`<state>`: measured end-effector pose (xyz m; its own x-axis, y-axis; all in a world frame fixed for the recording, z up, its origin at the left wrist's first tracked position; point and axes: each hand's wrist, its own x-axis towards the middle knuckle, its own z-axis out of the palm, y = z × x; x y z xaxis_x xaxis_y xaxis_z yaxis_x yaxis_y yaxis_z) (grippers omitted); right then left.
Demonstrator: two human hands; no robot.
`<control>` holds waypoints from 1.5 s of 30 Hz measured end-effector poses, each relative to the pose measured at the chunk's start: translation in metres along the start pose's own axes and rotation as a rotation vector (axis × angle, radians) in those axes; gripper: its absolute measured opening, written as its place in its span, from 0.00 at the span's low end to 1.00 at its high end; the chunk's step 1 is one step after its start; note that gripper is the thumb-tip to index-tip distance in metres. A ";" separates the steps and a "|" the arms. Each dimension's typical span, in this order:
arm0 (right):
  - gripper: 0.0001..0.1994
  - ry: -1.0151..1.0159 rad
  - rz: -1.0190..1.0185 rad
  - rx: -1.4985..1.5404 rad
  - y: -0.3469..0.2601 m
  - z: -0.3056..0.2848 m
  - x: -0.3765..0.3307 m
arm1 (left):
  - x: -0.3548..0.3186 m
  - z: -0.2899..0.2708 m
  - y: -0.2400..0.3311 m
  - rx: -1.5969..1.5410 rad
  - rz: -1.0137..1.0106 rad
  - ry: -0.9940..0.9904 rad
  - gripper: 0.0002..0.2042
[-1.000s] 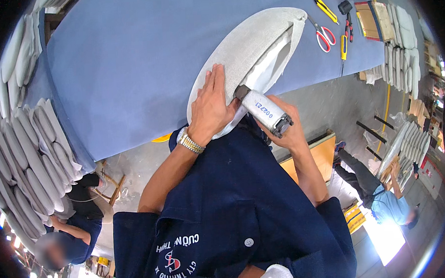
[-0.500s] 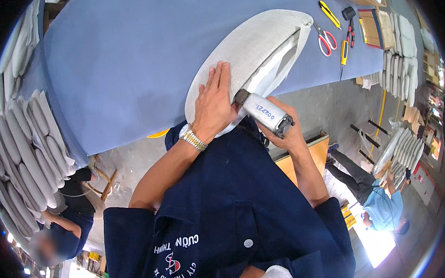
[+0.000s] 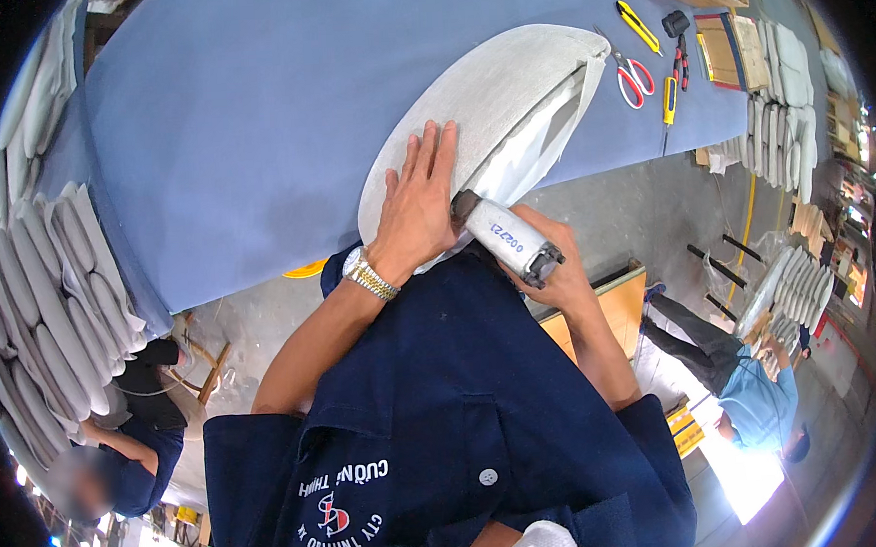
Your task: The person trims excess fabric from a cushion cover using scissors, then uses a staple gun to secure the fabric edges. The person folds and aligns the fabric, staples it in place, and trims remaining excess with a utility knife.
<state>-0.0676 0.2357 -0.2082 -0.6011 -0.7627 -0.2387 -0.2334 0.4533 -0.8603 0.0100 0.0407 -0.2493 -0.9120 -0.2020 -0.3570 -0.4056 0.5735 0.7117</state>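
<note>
A light grey fabric-covered cushion lies on the blue-topped table, its rounded side away from me. Along its right side the cover gapes, and a white inner layer shows. My left hand, with a watch at the wrist, rests flat on the near end of the cushion, fingers stretched out. In my right hand is a grey-and-black staple gun, gripped beneath its body. Its black nose is at the cushion's near edge, close beside my left hand; whether it touches the fabric is hidden.
Red-handled scissors, a yellow utility knife, a yellow-handled screwdriver and red-and-black pliers lie on the blue table at right. Stacked grey cushions stand at left. Other people work at lower left and right.
The cushion and both hands have shifted slightly left in the picture. The staple gun's nose has moved a little nearer to me along the edge, and my grip is unchanged.
</note>
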 end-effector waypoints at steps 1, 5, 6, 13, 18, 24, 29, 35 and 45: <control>0.21 -0.017 0.047 0.012 -0.005 0.002 0.002 | -0.003 0.001 -0.001 0.000 -0.004 0.007 0.56; 0.39 0.005 0.002 0.024 0.032 0.009 -0.009 | 0.002 0.008 -0.015 -0.050 0.046 0.094 0.58; 0.40 0.018 -0.019 -0.029 0.030 0.009 -0.006 | 0.003 0.004 -0.014 -0.085 0.047 0.075 0.59; 0.22 0.051 0.032 -0.110 -0.007 0.005 0.022 | 0.006 -0.004 -0.022 0.004 0.164 0.146 0.56; 0.22 0.155 -0.142 -0.106 -0.029 0.009 0.033 | 0.020 -0.033 -0.030 -0.006 0.058 0.123 0.50; 0.20 0.172 -0.153 -0.044 -0.049 -0.003 0.036 | 0.064 -0.096 -0.021 -0.034 0.075 0.077 0.36; 0.19 0.241 -0.294 -0.142 -0.041 -0.007 0.027 | 0.121 -0.087 -0.007 0.084 -0.015 0.093 0.31; 0.20 0.254 -0.171 -0.137 -0.024 -0.012 0.010 | 0.118 -0.092 0.026 0.244 0.035 0.142 0.29; 0.16 0.275 -0.164 -0.161 -0.030 -0.024 0.001 | 0.084 -0.044 -0.003 -0.129 0.135 0.064 0.43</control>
<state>-0.0794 0.2319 -0.1722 -0.7237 -0.6886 0.0453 -0.4481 0.4189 -0.7898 -0.0681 -0.0129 -0.2544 -0.9591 -0.1822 -0.2168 -0.2799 0.4930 0.8238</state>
